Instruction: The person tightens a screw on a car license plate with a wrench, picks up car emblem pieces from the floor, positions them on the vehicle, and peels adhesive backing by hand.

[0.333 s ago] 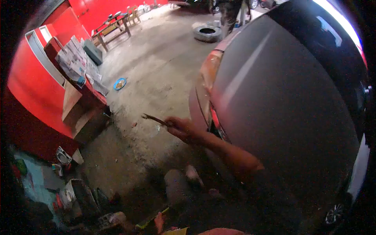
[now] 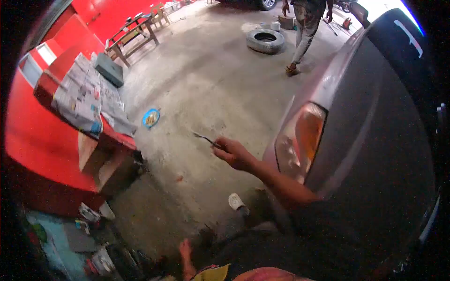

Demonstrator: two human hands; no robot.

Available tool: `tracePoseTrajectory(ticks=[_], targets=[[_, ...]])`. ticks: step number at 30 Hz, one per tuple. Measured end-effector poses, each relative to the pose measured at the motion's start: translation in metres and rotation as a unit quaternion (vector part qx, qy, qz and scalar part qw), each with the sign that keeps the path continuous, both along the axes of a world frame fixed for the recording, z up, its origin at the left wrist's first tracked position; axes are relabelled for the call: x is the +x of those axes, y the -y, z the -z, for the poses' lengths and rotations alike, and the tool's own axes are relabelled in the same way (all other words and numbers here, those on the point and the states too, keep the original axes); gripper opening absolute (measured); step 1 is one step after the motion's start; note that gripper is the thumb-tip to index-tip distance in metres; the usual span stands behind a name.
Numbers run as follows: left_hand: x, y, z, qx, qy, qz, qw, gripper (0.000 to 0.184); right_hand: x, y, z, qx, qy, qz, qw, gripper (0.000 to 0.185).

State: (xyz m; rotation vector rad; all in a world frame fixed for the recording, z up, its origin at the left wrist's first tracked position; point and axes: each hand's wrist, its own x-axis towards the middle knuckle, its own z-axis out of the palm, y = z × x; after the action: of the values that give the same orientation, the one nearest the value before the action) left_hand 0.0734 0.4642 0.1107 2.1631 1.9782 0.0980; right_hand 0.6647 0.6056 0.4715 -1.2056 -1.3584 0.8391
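Note:
My right hand (image 2: pixel 233 153) is closed around a thin metal tool (image 2: pixel 204 138), whose slightly bent end points left over the concrete floor. The forearm reaches in front of the car's bodywork, just below the orange and clear light (image 2: pixel 302 140). Low in the frame, what looks like my left hand (image 2: pixel 185 253) is dim and blurred, beside a yellow piece (image 2: pixel 214 272). Its fingers cannot be made out.
The dark car panel (image 2: pixel 356 140) fills the right side. A tyre (image 2: pixel 265 41) lies on the floor near a walking person (image 2: pixel 307 28). Newspaper (image 2: pixel 79 96) covers a red panel at left, near a blue dish (image 2: pixel 151 118). A pale shoe (image 2: pixel 236 201) shows below.
The view has shifted, showing more of the car's light and the walking person. My right hand, still holding the tool, sits further right in view. The left hand appears slightly higher.

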Motion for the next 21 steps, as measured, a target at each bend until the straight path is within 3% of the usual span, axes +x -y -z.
tracePoseTrajectory(ticks=[1,2,3,4,5,7,8,9,11,12,13,15,16,17,18,20,21], targets=[[0.034,-0.079,-0.048,-0.005,0.088,-0.076,0.993,0.043,0.019,0.001,0.015,-0.069,0.001,0.03,0.997,0.033],[0.103,-0.161,-0.147,0.003,0.171,-0.15,0.974,0.043,0.035,0.011,0.015,-0.136,-0.038,0.047,0.989,0.04],[0.117,-0.228,-0.155,-0.072,0.293,-0.126,0.945,0.041,0.042,0.019,0.023,-0.188,-0.074,0.07,0.977,0.034],[0.189,-0.277,-0.253,-0.022,0.292,-0.015,0.956,0.038,0.054,0.04,0.037,-0.215,-0.1,0.095,0.967,0.038],[0.212,-0.347,-0.259,-0.048,0.332,-0.009,0.942,0.033,0.07,0.053,0.057,-0.266,-0.088,0.111,0.954,0.041],[0.298,-0.437,-0.324,-0.008,0.311,0.054,0.949,0.032,0.086,0.08,0.09,-0.19,0.006,0.186,0.964,0.038],[0.34,-0.473,-0.344,-0.01,0.348,0.084,0.934,0.031,0.098,0.087,0.09,-0.273,-0.044,0.227,0.934,0.03],[0.376,-0.505,-0.347,-0.021,0.368,0.106,0.924,0.031,0.107,0.088,0.093,-0.356,-0.096,0.263,0.892,0.022],[0.444,-0.555,-0.337,-0.038,0.409,0.146,0.9,0.03,0.125,0.076,0.096,-0.334,-0.167,0.357,0.856,0.024],[0.469,-0.569,-0.326,-0.058,0.359,0.166,0.917,0.033,0.138,0.065,0.097,-0.325,-0.199,0.401,0.833,0.027],[0.493,-0.578,-0.314,-0.076,0.307,0.185,0.93,0.035,0.156,0.05,0.107,-0.326,-0.185,0.42,0.827,0.028],[0.522,-0.583,-0.289,-0.244,0.153,0.16,0.944,0.044,0.207,-0.002,0.135,-0.318,-0.158,0.457,0.815,0.03],[0.514,-0.587,-0.234,-0.183,0.167,0.219,0.944,0.048,0.243,-0.042,0.13,-0.301,-0.064,0.455,0.836,0.028],[0.512,-0.578,-0.224,-0.251,0.136,0.213,0.935,0.045,0.27,-0.077,0.107,-0.3,0.027,0.438,0.847,0.026],[0.506,-0.575,-0.217,-0.333,0.116,0.215,0.911,0.043,0.298,-0.117,0.084,-0.275,0.016,0.41,0.869,0.026],[0.456,-0.59,-0.138,-0.429,0.064,0.154,0.888,0.043,0.36,-0.217,-0.002,-0.225,-0.033,0.379,0.897,0.024],[0.458,-0.581,-0.17,-0.486,0.104,0.044,0.866,0.041,0.386,-0.259,-0.045,-0.192,-0.014,0.344,0.919,0.023]])
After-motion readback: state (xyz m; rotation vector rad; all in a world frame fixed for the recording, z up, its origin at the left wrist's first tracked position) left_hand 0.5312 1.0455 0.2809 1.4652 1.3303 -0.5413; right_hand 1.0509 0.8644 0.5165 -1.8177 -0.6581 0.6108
